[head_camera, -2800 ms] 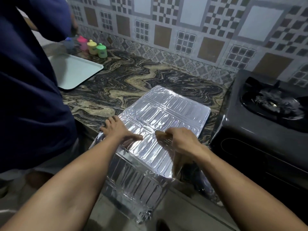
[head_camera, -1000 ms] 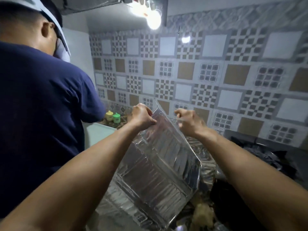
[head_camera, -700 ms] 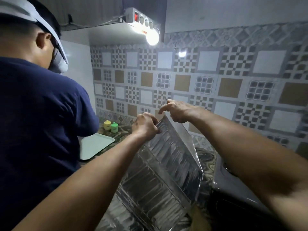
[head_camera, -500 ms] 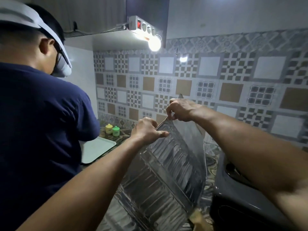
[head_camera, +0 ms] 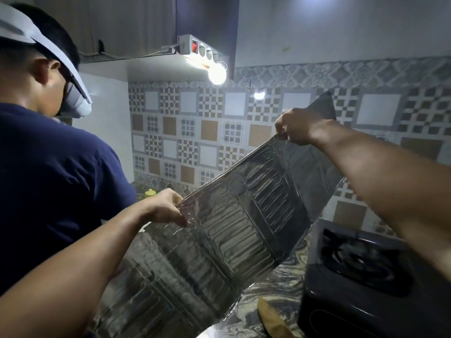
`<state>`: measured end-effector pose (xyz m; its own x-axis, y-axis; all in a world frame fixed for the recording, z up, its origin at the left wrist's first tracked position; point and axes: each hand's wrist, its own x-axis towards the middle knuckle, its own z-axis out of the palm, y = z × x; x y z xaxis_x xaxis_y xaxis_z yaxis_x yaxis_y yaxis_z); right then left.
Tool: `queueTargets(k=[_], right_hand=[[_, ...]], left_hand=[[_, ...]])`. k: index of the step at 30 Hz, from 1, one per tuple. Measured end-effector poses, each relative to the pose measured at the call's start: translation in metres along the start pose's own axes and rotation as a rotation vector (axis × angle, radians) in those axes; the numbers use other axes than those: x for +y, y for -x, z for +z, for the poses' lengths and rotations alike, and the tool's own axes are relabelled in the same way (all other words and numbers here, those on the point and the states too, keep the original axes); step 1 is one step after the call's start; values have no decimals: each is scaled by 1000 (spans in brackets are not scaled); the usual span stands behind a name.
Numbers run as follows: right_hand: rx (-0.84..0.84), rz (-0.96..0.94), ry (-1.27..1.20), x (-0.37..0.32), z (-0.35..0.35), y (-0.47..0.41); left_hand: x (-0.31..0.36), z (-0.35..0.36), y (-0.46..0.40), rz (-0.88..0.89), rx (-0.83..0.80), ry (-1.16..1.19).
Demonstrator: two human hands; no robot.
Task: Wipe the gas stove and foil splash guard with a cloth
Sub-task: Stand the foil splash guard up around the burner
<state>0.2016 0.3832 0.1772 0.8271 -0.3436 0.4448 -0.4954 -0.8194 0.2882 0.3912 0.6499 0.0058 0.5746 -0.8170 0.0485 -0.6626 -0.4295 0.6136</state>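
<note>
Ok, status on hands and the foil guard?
Left hand and right hand both pinching foil guard, held up unfolded. Stove lower right. Second person close at left.

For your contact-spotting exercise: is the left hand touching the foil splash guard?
Touching. The head view shows the left hand pinching the foil splash guard at its crumpled left edge.

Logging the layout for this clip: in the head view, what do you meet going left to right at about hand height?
Person in a navy shirt → left hand gripping the foil's left edge → foil splash guard → right hand holding its upper edge → black gas stove at lower right.
</note>
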Motion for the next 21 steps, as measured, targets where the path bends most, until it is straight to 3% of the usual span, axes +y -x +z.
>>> queueTargets(k=[10, 21], right_hand=[[56, 337, 114, 103, -10, 15], [106, 576, 234, 252, 23, 55]], left_hand=[[33, 7, -48, -34, 87, -88], [162, 55, -155, -19, 384, 50]])
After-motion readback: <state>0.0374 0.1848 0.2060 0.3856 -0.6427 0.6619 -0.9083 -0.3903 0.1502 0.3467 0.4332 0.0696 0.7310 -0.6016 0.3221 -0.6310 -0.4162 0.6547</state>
